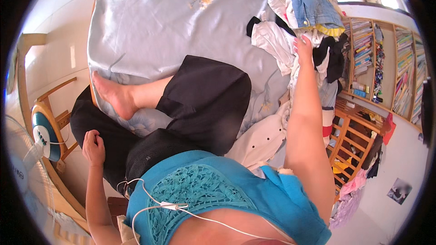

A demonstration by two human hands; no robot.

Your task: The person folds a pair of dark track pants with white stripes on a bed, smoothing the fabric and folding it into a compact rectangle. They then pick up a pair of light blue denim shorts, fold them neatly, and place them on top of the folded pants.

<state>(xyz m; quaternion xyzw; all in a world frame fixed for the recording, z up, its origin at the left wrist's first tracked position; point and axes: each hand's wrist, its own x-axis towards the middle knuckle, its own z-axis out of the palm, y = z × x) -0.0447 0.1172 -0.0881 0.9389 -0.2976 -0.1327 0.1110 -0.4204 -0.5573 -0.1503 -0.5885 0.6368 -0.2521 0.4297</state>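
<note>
Clothes heap (309,4) could topple if right hand (304,51), part-open, grip unclear, tugs white garment (271,41); left hand (94,149) loosely curled, empty.

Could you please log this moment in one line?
left hand: at black trousers | right hand: at clothes pile | nearby: denim garment, pale bedsheet

glossy, smooth cloth sheet (136,22); matt cloth trousers (209,95); matt denim garment (306,2); wooden rack (362,116).
</note>
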